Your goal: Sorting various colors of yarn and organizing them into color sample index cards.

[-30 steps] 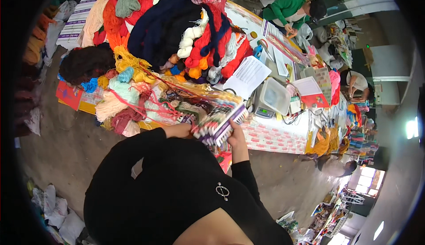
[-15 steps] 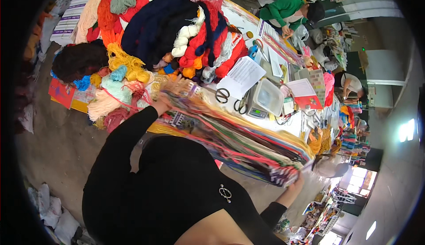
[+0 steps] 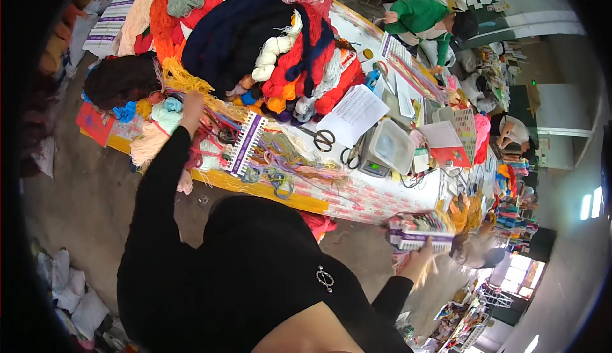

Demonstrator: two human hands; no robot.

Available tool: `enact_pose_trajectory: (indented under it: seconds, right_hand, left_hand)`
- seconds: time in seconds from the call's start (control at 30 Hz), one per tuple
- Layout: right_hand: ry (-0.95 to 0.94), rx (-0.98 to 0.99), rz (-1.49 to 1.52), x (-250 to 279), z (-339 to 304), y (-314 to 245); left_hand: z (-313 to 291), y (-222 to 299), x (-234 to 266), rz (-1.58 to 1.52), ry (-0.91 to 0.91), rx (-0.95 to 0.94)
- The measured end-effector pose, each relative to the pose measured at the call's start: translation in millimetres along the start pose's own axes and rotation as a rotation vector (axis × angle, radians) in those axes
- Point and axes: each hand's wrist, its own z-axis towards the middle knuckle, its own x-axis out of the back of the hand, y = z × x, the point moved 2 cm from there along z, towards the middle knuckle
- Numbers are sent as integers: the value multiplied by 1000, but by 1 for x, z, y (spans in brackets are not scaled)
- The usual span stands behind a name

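My right hand [image 3: 417,262] grips a card wound with multicoloured yarn [image 3: 421,227], right of the scale [image 3: 375,169] and nearer me. Well left of the scale, my left hand [image 3: 192,107] is at loose strands [image 3: 223,109]; whether it has closed on them, I cannot tell. Between that hand and the scale, a purple-and-white strip [image 3: 247,144] lies on the surface [image 3: 376,203].
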Motion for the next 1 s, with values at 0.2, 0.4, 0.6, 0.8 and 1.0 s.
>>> enact_pose_trajectory:
  seconds: [0.2,0.4,0.6,0.8,1.0]
  right_hand:
    - [-350,-281,52,-132,-97,55]
    - [-407,-456,41,-146,-117,123]
    - [-415,-507,8,-156,-130,122]
    - [-477,-463,73,-167,-150,109]
    - [-722,-635,43,-242,-209,175]
  left_hand:
    - [-153,-13,-98,55,-625,258]
    - [-179,79,-73,105,-454,386]
    - [-184,45,-86,35,-618,250]
    - [-158,119,-44,-254,-353,-156]
    - [-169,207,9,-691,-758,22]
